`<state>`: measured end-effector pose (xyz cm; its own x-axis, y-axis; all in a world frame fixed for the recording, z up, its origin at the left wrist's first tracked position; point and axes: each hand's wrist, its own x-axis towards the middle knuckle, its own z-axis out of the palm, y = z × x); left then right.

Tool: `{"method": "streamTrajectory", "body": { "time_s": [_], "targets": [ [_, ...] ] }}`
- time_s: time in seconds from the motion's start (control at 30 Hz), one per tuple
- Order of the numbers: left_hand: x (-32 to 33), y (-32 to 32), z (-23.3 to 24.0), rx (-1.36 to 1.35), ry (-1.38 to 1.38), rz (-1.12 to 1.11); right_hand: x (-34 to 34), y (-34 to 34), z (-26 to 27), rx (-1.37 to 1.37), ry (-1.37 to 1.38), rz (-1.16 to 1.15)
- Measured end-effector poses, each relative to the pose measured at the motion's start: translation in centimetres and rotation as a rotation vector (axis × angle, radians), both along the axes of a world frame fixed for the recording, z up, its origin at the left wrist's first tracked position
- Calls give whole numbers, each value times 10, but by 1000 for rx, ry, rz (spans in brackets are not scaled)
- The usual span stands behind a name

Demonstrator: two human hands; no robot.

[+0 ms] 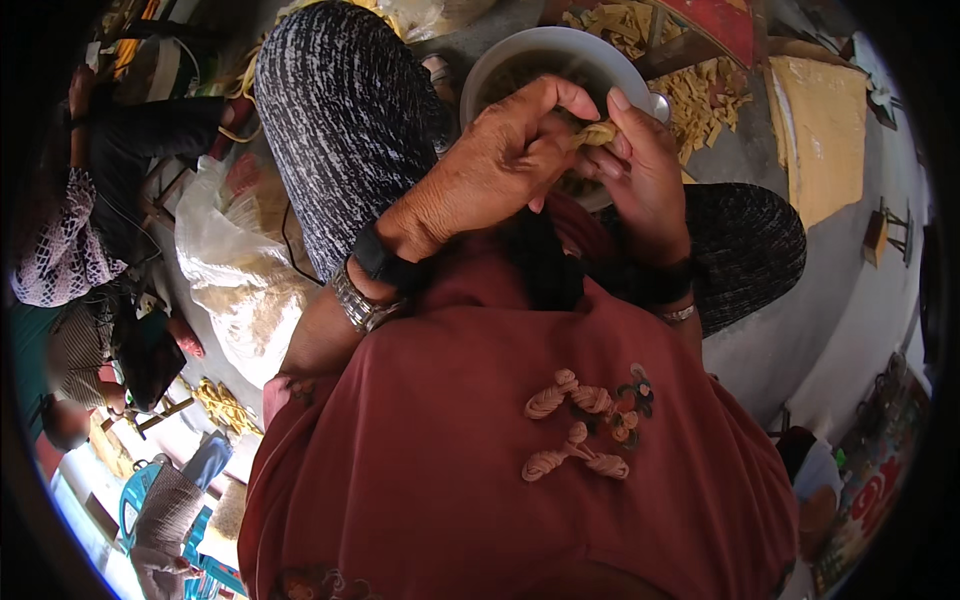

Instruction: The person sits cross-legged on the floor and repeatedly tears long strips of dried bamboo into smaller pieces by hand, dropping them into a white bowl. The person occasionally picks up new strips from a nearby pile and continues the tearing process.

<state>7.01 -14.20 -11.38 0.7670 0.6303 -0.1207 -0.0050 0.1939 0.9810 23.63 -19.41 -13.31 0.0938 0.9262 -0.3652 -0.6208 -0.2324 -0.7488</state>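
Observation:
Both hands are raised over a pale round basin [480, 71] between the knees. Between the fingertips sits a small twisted yellowish piece [598, 134], like a folded strip; its material is unclear. My left hand [510, 146] holds its left end, with the index finger arched above it. My right hand [637, 161] pinches its right end, thumb pointing up. Small dark greenish pieces lie in the basin, mostly hidden by the hands. A round shiny metal object [660, 107] is at the basin's right rim, partly covered.
Yellow strips [705, 105] lie in a heap right of the basin, beside stacked yellow sheets [817, 135]. A translucent plastic sack [240, 285] stands left of my knee. Several people sit at the left, one near a blue plastic chair [135, 499]. A small wooden stool [876, 238] is at the right.

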Motion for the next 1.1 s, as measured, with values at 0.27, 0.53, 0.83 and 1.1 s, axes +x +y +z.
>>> {"method": "streamTrajectory", "body": {
  "time_s": [0.27,0.53,0.83,1.1],
  "targets": [
    [12,-2,15,37,117,-68,10,-13,3,11,-74,-109],
    [18,1,7,313,66,39,19,-24,9,32,-283,30],
    [28,7,4,431,83,-27,11,-21,19,18,-311,55],
    [30,12,8,114,-7,-62,16,-20,20,17,-42,14]
  ]
}}
